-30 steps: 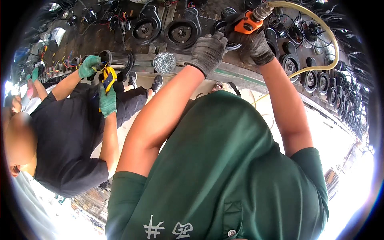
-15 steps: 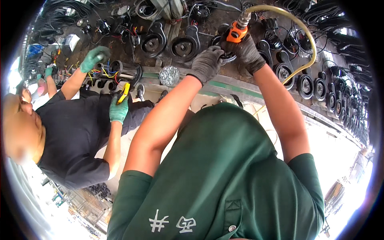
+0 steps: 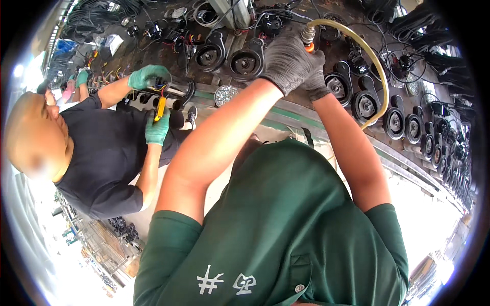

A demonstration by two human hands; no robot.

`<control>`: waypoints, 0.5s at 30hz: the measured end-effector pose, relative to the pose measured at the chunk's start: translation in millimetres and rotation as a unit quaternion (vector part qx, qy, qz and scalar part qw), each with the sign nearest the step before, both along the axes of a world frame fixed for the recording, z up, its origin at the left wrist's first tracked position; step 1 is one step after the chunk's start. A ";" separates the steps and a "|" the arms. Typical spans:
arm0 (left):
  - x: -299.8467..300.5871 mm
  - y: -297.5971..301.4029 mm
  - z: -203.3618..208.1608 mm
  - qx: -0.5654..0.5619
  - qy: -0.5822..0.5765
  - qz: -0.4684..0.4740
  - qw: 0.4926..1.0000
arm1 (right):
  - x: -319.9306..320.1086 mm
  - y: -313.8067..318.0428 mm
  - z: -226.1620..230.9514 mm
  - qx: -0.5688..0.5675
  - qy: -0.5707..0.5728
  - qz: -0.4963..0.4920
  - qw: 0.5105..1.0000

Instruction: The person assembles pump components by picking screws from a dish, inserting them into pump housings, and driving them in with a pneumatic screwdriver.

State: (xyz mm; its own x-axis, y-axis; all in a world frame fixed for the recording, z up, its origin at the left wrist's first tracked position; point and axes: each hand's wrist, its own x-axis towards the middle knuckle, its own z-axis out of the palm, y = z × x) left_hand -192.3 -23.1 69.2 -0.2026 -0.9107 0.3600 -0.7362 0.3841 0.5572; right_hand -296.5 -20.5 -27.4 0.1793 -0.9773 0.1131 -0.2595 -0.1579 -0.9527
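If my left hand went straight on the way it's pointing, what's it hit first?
Likely the metal hose fitting on the orange tool, just beyond your left hand, though depth is unclear.

A dark bench (image 3: 301,9) with a metal edge (image 3: 288,109) spans the far side. Pale floor (image 3: 145,220) lies nearer, washed white by glare (image 3: 421,224) at right; wire racking (image 3: 106,242) stands near left.

Left head-worn fisheye, looks steeply down (edges bend, rim black); wearer's green shirt (image 3: 286,209) close, filling lower centre; workbench edge (image 3: 288,113) farther off, toward the top.
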 end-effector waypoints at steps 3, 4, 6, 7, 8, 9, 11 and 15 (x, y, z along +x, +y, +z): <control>5.9 1.6 -9.3 0.024 0.026 -0.047 0.998 | -5.1 -3.4 -0.1 0.003 -0.012 -0.009 1.000; 7.9 2.6 -13.1 0.022 0.027 -0.045 0.998 | -8.7 -7.7 -12.3 -0.017 0.019 -0.021 0.999; 9.6 6.1 -20.8 -0.003 0.167 -0.141 0.976 | -16.9 -15.4 -29.3 -0.062 0.045 -0.021 0.997; 13.5 7.9 -26.5 -0.001 0.189 -0.144 0.971 | -12.2 -16.4 -37.0 0.004 -0.141 -0.011 0.990; 20.0 14.2 -30.1 0.000 0.193 -0.139 0.971 | -7.2 -14.0 -33.3 0.007 -0.137 -0.006 0.990; 25.9 22.6 -32.5 0.014 0.284 -0.098 0.954 | -4.3 -10.2 -25.7 -0.007 -0.198 -0.003 0.980; 32.2 29.4 -57.5 0.068 0.482 -0.019 0.873 | -10.4 -11.0 -23.6 -0.029 -0.158 -0.017 0.987; 46.4 44.8 -134.9 0.285 0.643 0.177 0.689 | -15.1 -11.4 -18.2 -0.033 -0.118 -0.028 0.992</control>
State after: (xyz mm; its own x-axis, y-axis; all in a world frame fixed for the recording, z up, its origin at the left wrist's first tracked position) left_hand -145.9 21.7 -65.7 0.2205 -0.8890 -0.4012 0.5153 -0.2431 0.8218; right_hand -311.6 -31.9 -45.6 0.0867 -0.9738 0.2104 -0.0413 -0.2145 -0.9759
